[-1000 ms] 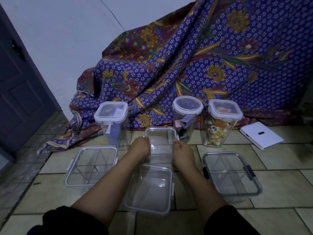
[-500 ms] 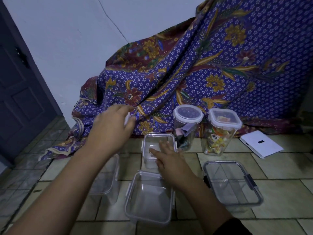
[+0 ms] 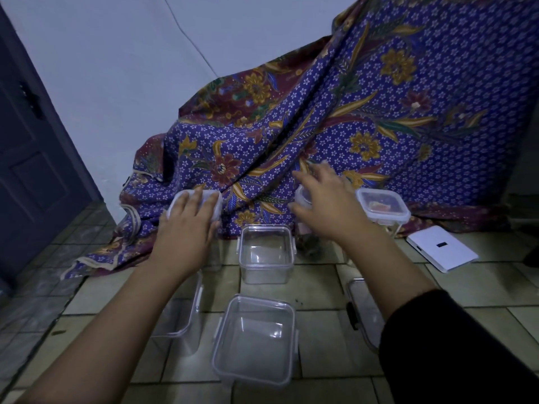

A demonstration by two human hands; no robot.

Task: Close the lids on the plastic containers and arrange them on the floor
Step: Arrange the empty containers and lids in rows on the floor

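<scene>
Fingers (image 3: 191, 204) of left hand (image 3: 186, 231) rest flat on square lid (image 3: 214, 201); right hand (image 3: 328, 212), fingers spread, over round lid (image 3: 301, 197).

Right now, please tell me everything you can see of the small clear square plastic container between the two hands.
The small clear square plastic container has rounded corners and looks empty. A clear lid seems to sit on it, with clips at both sides. It stands upright on the beige tiled floor, before the purple floral cloth. Nothing else touches it.
</scene>
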